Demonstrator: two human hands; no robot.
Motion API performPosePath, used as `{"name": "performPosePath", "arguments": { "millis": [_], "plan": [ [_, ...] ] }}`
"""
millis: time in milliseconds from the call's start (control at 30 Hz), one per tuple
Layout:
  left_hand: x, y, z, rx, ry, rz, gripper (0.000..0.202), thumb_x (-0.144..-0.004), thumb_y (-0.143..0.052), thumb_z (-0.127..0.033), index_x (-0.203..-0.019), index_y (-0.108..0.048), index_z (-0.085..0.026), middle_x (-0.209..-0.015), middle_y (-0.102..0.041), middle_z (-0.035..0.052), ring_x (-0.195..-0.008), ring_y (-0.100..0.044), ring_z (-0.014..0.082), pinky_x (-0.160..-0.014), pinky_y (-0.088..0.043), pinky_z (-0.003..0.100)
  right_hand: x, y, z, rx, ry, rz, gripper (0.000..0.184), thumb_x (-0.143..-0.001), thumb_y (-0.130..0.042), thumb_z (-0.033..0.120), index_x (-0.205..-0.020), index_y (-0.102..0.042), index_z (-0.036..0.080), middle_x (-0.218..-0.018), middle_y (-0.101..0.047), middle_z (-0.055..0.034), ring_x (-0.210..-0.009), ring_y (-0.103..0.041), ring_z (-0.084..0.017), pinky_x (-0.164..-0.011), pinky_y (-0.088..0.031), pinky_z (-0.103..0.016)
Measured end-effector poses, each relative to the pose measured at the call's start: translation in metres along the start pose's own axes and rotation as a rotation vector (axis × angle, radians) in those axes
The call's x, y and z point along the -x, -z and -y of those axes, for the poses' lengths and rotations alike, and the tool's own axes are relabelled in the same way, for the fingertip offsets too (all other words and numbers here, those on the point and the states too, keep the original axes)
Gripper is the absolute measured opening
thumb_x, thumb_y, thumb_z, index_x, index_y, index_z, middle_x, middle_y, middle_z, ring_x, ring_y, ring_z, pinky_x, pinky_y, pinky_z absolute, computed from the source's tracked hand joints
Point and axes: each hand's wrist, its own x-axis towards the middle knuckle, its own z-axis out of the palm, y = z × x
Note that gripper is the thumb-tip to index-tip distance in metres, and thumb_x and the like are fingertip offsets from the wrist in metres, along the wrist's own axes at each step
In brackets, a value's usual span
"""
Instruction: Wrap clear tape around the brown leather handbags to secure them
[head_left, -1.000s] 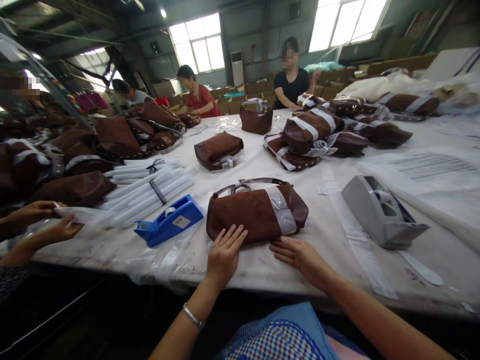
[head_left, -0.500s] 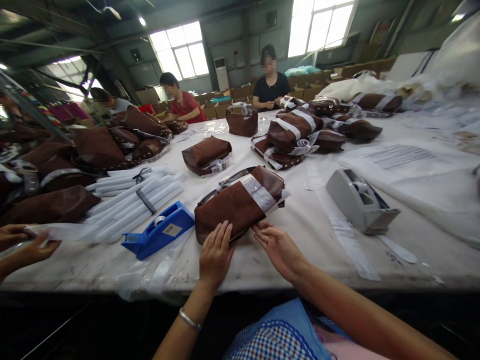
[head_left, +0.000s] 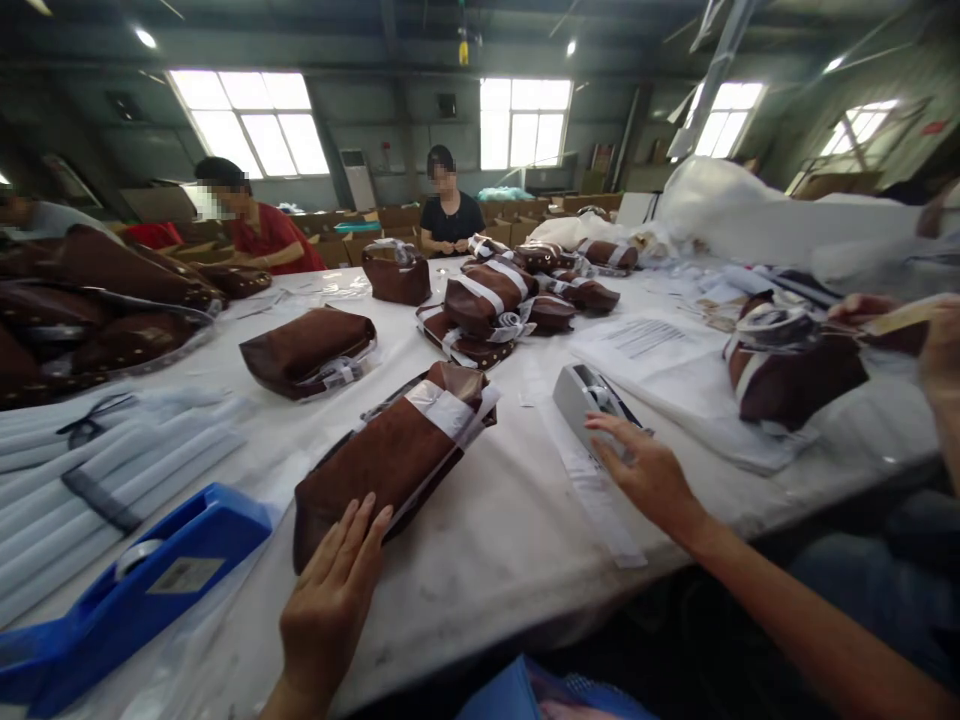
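A brown handbag (head_left: 382, 465) lies on its side on the white-covered table, a white paper band wrapped round one end. My left hand (head_left: 334, 585) rests flat on its near end, fingers stretched out. Over the grey tape dispenser (head_left: 571, 405) is my right hand (head_left: 649, 480), fingers spread and holding nothing; whether the fingertips touch the dispenser I cannot tell. A long white strip (head_left: 589, 495) lies along the table between the bag and my right hand.
A blue tape dispenser (head_left: 172, 580) and bundled white paper rolls (head_left: 45, 515) lie at left. Several brown bags (head_left: 491, 295) are piled beyond. A co-worker's hand (head_left: 862, 308) is at the right by another bag (head_left: 799, 375). Two people work across the table.
My right hand has left the bag and moved right to the grey tape dispenser. My left hand stays on the bag. The view has swung to the right.
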Motion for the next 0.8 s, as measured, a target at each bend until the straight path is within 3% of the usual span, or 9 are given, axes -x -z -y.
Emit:
{"name": "performPosePath", "arguments": {
  "millis": [100, 200, 267, 300, 400, 467, 533, 667, 800],
  "plan": [
    [-0.003, -0.009, -0.010, 0.015, -0.035, -0.004, 0.066, -0.091, -0.062, -0.011, -0.151, -0.038, -0.024, -0.143, -0.057, 0.0037, -0.129, -0.056, 0.0230, -0.116, -0.040, 0.035, -0.011, 0.028, -0.065, 0.362, -0.025, -0.116, 0.035, -0.091, -0.056, 0.043, -0.108, -0.073, 0.017, -0.142, -0.055, -0.0155, -0.137, -0.044, -0.038, -0.115, -0.033, -0.059],
    [-0.003, -0.017, -0.014, 0.016, -0.049, -0.005, 0.066, -0.090, -0.062, -0.010, -0.151, -0.039, -0.022, -0.142, -0.057, 0.0038, -0.129, -0.056, 0.0221, -0.118, -0.037, 0.034, -0.017, 0.034, -0.099, 0.345, -0.294, 0.007, 0.039, -0.092, -0.054, 0.048, -0.097, -0.078, 0.017, -0.141, -0.056, -0.0172, -0.132, -0.050, -0.040, -0.110, -0.041, -0.058],
    [-0.004, -0.018, -0.013, 0.015, -0.042, -0.005, 0.066, -0.090, -0.063, -0.011, -0.151, -0.039, -0.022, -0.142, -0.057, 0.0042, -0.129, -0.056, 0.0221, -0.118, -0.037, 0.034, -0.017, 0.033, -0.099, 0.262, -0.375, -0.008, 0.042, -0.095, -0.050, 0.050, -0.097, -0.078, 0.018, -0.139, -0.057, -0.0163, -0.127, -0.055, -0.038, -0.106, -0.045, -0.056],
    [-0.004, -0.018, -0.013, 0.016, -0.036, -0.006, 0.067, -0.090, -0.063, -0.012, -0.151, -0.038, -0.022, -0.142, -0.057, 0.0046, -0.129, -0.056, 0.0222, -0.118, -0.038, 0.034, -0.015, 0.032, -0.094, 0.251, -0.335, -0.081, 0.041, -0.095, -0.050, 0.049, -0.101, -0.077, 0.018, -0.141, -0.056, -0.0157, -0.128, -0.054, -0.037, -0.107, -0.044, -0.056],
    [-0.006, -0.015, -0.014, 0.023, -0.008, -0.015, 0.068, -0.090, -0.064, -0.014, -0.152, -0.037, -0.023, -0.141, -0.058, 0.0057, -0.128, -0.057, 0.0229, -0.115, -0.042, 0.035, 0.002, 0.025, -0.070, 0.294, 0.037, -0.229, 0.029, -0.095, -0.056, 0.038, -0.114, -0.072, 0.021, -0.141, -0.056, -0.0108, -0.136, -0.046, -0.033, -0.116, -0.036, -0.053],
    [-0.007, -0.014, -0.015, 0.027, 0.011, -0.021, 0.068, -0.090, -0.065, -0.014, -0.152, -0.037, -0.024, -0.140, -0.059, 0.0060, -0.127, -0.058, 0.0232, -0.113, -0.043, 0.035, 0.019, 0.015, -0.057, 0.320, 0.285, -0.061, 0.025, -0.096, -0.057, 0.028, -0.116, -0.071, 0.025, -0.136, -0.061, -0.0057, -0.137, -0.046, -0.028, -0.116, -0.038, -0.048],
    [-0.008, -0.014, -0.017, 0.030, 0.018, -0.022, 0.069, -0.090, -0.066, -0.014, -0.152, -0.038, -0.023, -0.140, -0.059, 0.0059, -0.127, -0.058, 0.0233, -0.112, -0.044, 0.034, 0.038, 0.002, -0.052, 0.349, 0.386, 0.143, 0.026, -0.096, -0.056, 0.026, -0.117, -0.071, 0.025, -0.136, -0.062, -0.0047, -0.135, -0.048, -0.028, -0.112, -0.044, -0.048],
    [-0.007, -0.015, -0.017, 0.033, 0.021, -0.018, 0.069, -0.090, -0.065, -0.013, -0.152, -0.037, -0.023, -0.140, -0.059, 0.0056, -0.128, -0.058, 0.0236, -0.111, -0.044, 0.035, 0.057, -0.024, -0.063, 0.395, 0.311, 0.223, 0.023, -0.096, -0.056, 0.028, -0.109, -0.075, 0.024, -0.127, -0.068, -0.0070, -0.123, -0.058, -0.030, -0.100, -0.053, -0.053],
    [-0.008, -0.016, -0.016, 0.032, 0.030, -0.026, 0.068, -0.090, -0.066, -0.014, -0.152, -0.037, -0.023, -0.141, -0.058, 0.0056, -0.127, -0.058, 0.0237, -0.110, -0.045, 0.035, 0.047, -0.029, -0.067, 0.342, 0.206, 0.197, 0.025, -0.096, -0.053, 0.027, -0.097, -0.077, 0.026, -0.111, -0.075, -0.0042, -0.105, -0.069, -0.026, -0.092, -0.057, -0.047]
  ]
}}
